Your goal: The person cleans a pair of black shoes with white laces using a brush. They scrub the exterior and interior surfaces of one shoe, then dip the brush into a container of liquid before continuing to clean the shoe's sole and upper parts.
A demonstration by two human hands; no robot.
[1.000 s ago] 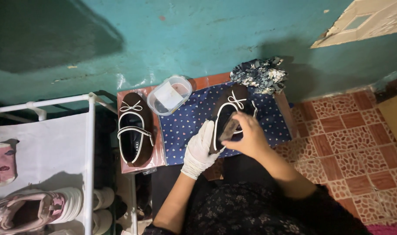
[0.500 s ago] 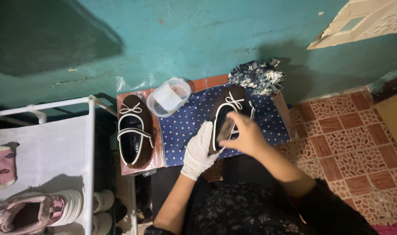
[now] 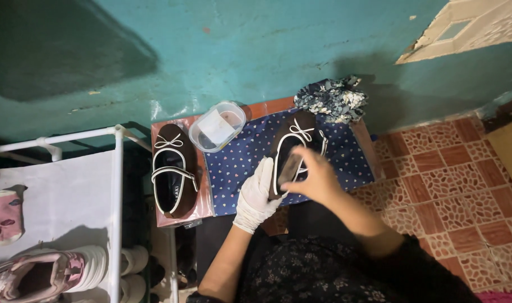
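My left hand point(image 3: 257, 193), in a white glove, grips the heel end of a dark brown shoe point(image 3: 296, 140) with white trim and a white bow. The shoe rests on a blue dotted cloth point(image 3: 239, 163). My right hand point(image 3: 316, 178) is bare and presses a small dark brush point(image 3: 289, 167) against the shoe's opening. A matching brown shoe point(image 3: 174, 171) with a white strap lies to the left on the small reddish table point(image 3: 163, 130).
A clear plastic tub point(image 3: 217, 126) with something white inside sits between the shoes. A crumpled floral cloth point(image 3: 332, 100) lies at the table's far right corner. A white shoe rack point(image 3: 117, 185) on the left holds a pink sneaker point(image 3: 40, 275). Teal wall behind, tiled floor right.
My right hand with the brush has shifted slightly along the shoe's opening. My left hand keeps its hold on the shoe.
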